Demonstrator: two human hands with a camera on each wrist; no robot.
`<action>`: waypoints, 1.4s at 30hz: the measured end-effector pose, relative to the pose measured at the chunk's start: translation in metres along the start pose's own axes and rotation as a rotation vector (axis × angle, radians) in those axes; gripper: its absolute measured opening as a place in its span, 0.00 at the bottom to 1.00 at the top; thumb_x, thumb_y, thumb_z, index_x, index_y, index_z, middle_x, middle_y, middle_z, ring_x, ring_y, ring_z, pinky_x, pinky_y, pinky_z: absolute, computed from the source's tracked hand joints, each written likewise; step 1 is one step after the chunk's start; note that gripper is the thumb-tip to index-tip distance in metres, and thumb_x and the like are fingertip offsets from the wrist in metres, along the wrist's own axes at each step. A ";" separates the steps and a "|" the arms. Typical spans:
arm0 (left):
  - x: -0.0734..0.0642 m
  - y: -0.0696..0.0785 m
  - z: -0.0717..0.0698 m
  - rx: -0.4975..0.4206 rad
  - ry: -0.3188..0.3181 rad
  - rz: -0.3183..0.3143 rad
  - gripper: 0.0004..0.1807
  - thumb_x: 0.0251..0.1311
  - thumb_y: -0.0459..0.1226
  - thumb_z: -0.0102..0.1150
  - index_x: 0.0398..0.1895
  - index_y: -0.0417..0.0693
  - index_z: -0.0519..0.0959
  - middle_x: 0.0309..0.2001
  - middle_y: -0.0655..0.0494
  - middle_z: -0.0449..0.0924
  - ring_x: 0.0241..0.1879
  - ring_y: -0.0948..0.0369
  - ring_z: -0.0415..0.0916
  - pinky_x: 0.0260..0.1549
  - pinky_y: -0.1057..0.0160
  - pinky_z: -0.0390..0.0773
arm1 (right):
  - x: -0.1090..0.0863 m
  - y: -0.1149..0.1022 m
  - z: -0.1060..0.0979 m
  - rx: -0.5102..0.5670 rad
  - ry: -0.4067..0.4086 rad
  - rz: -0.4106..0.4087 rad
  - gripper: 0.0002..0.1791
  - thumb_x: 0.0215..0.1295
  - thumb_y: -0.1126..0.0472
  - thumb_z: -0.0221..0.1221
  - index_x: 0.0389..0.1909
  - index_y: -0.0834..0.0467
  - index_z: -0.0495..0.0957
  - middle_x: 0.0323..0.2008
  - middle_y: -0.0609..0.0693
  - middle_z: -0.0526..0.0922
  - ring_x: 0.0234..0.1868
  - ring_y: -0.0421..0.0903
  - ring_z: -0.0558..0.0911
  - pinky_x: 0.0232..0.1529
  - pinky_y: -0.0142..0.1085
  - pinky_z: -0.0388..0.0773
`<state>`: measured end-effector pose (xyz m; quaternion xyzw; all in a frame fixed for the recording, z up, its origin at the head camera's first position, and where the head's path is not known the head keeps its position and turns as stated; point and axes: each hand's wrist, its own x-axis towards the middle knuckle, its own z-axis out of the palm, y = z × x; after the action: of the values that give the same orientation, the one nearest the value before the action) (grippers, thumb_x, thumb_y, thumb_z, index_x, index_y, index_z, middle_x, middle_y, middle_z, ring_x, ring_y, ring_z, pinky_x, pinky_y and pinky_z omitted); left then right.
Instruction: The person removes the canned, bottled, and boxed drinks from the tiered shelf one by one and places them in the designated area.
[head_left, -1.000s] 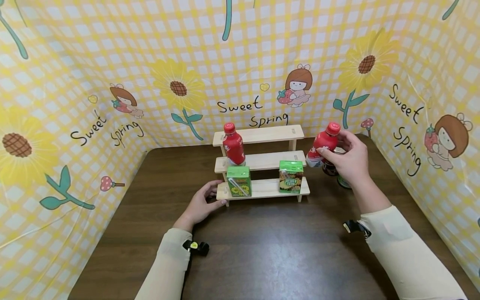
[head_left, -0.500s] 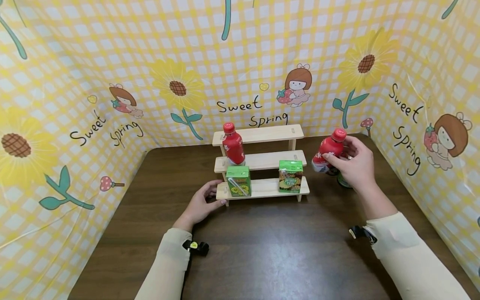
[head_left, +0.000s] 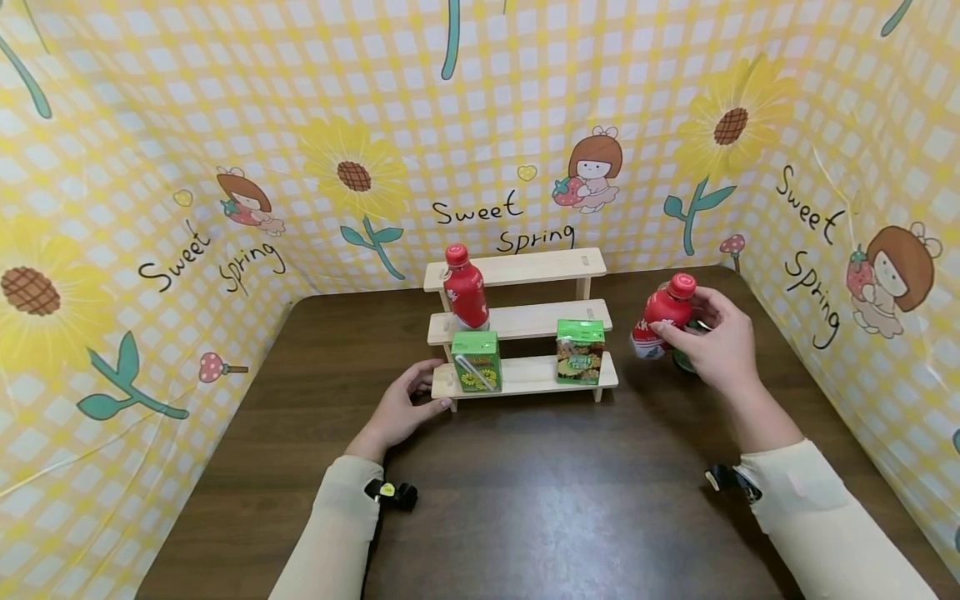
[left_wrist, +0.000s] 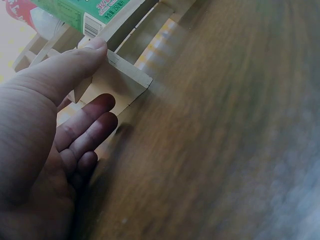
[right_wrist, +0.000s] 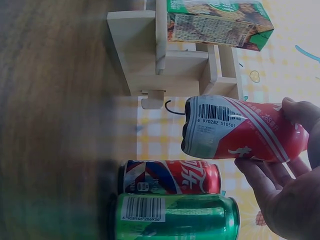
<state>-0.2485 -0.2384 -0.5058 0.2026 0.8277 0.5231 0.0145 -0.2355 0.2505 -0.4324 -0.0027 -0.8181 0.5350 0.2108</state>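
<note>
My right hand grips a red-capped drink bottle, tilted, to the right of a three-tier wooden shelf. In the right wrist view the bottle's pale base is off the table and points toward the shelf. The left hand holds the left end of the lowest tier, its thumb at the front edge. A second red bottle stands at the left of the middle tier. Two green drink cartons stand on the lowest tier: one left, one right.
Below the held bottle, the right wrist view shows a red cola can beside a green can. The right hand hides most of these in the head view. A yellow checked cloth walls in the brown table.
My right hand has moved the bottle rightward and toward me, away from the shelf's right side. The left hand has stayed at the shelf's left end.
</note>
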 end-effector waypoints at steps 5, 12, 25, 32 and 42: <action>0.001 -0.001 0.000 0.001 0.002 -0.002 0.36 0.61 0.30 0.75 0.71 0.33 0.70 0.52 0.39 0.84 0.53 0.41 0.78 0.58 0.35 0.71 | -0.005 0.005 0.000 -0.014 -0.017 -0.009 0.35 0.61 0.55 0.77 0.67 0.59 0.77 0.58 0.60 0.83 0.49 0.41 0.80 0.43 0.22 0.79; 0.001 -0.003 0.000 -0.006 0.003 -0.006 0.36 0.61 0.29 0.75 0.72 0.33 0.70 0.52 0.40 0.84 0.53 0.42 0.78 0.58 0.36 0.71 | -0.009 0.013 0.002 -0.002 -0.028 -0.035 0.35 0.60 0.59 0.77 0.66 0.63 0.77 0.57 0.57 0.80 0.47 0.34 0.80 0.41 0.21 0.79; 0.000 0.000 0.001 -0.010 0.000 0.005 0.37 0.61 0.29 0.74 0.72 0.31 0.69 0.53 0.37 0.83 0.54 0.40 0.77 0.59 0.35 0.70 | -0.016 0.022 0.003 -0.011 -0.058 -0.015 0.35 0.60 0.60 0.77 0.66 0.66 0.75 0.57 0.61 0.80 0.49 0.37 0.79 0.42 0.20 0.78; 0.001 -0.001 0.000 -0.005 -0.003 0.003 0.37 0.61 0.29 0.74 0.72 0.31 0.69 0.53 0.36 0.83 0.53 0.39 0.77 0.58 0.33 0.70 | -0.016 0.026 0.003 -0.049 -0.097 0.007 0.36 0.60 0.58 0.77 0.66 0.65 0.74 0.56 0.63 0.81 0.50 0.47 0.79 0.42 0.19 0.77; 0.001 -0.007 0.000 -0.019 -0.002 -0.018 0.38 0.61 0.30 0.75 0.73 0.33 0.69 0.54 0.35 0.83 0.54 0.39 0.77 0.59 0.34 0.69 | -0.019 0.031 0.003 -0.050 -0.146 0.007 0.37 0.60 0.60 0.77 0.67 0.66 0.73 0.56 0.65 0.80 0.52 0.52 0.79 0.42 0.18 0.76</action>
<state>-0.2515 -0.2403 -0.5115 0.1955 0.8245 0.5306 0.0219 -0.2262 0.2570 -0.4672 0.0282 -0.8444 0.5139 0.1486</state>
